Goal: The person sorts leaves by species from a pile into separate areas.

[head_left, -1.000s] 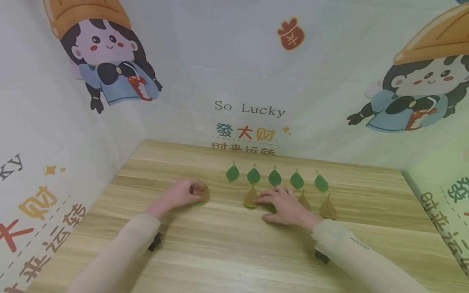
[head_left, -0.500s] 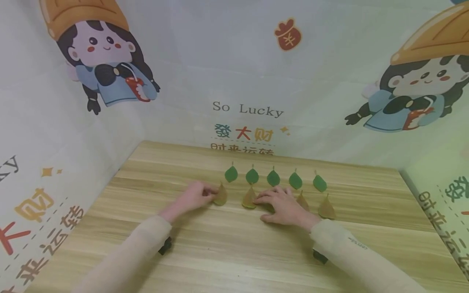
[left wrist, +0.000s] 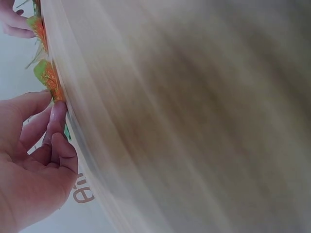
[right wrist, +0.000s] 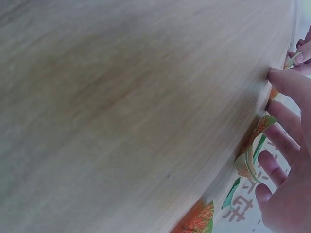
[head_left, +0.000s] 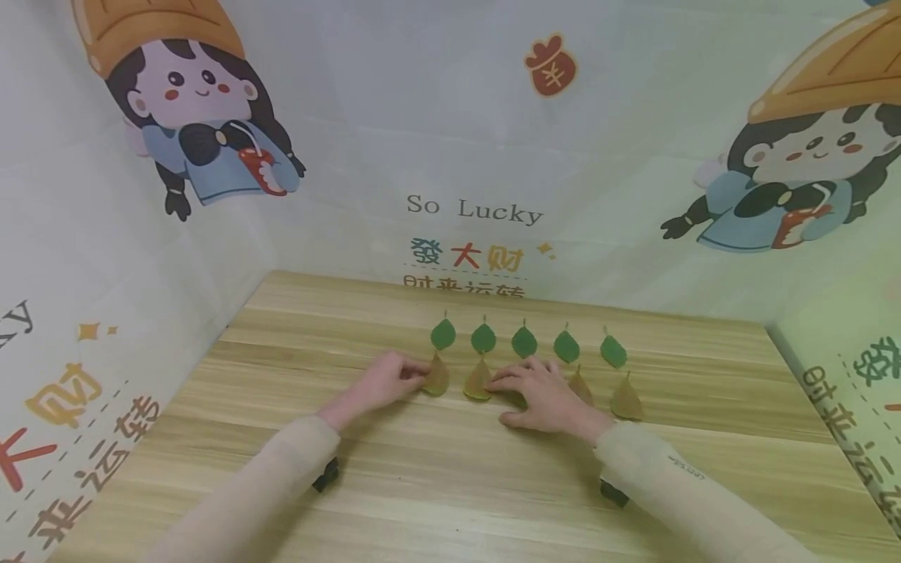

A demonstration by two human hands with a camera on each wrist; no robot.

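Observation:
My left hand (head_left: 387,383) pinches the left edge of a yellow-brown leaf (head_left: 436,377), the leftmost of the front row, between thumb and forefinger. In the left wrist view this leaf (left wrist: 47,77) shows orange with a green edge, low at the tabletop. Just right of it lies a second yellow-brown leaf (head_left: 478,381). My right hand (head_left: 545,397) has its fingers spread, fingertips at that second leaf's right edge. Partly behind the right hand is another brown leaf (head_left: 580,385). A further brown leaf (head_left: 627,399) lies to its right.
Several green leaves, such as the leftmost green leaf (head_left: 443,334) and the rightmost green leaf (head_left: 613,352), form a row behind the brown ones. They lie on a wood-grain table (head_left: 436,485). A printed white cloth (head_left: 366,156) encloses its back and sides.
My left hand has moved right, bringing its yellow-brown leaf in beside the second one, below the leftmost green leaf. The right hand has stayed in place.

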